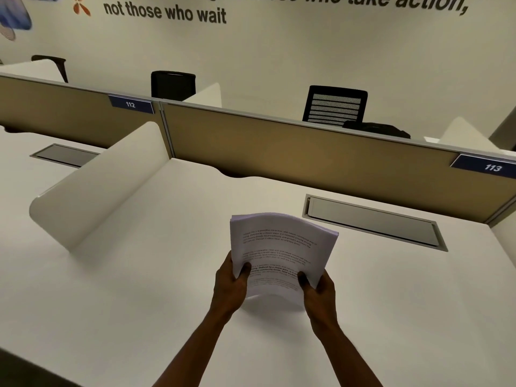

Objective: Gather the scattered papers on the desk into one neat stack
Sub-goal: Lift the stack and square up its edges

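Observation:
A stack of white printed papers [279, 247] is held above the white desk [139, 289], near its middle. The sheets bow upward and tilt away from me, with their edges roughly in line. My left hand [230, 286] grips the stack's lower left corner, thumb on top. My right hand [318, 291] grips the lower right corner the same way. No loose sheets are visible on the desk.
A curved white side divider [92, 196] stands to the left. A grey cable hatch [374, 222] is set in the desk at the back right. A tan partition [307, 155] labelled 112 and 113 closes the far edge, with black chairs behind it.

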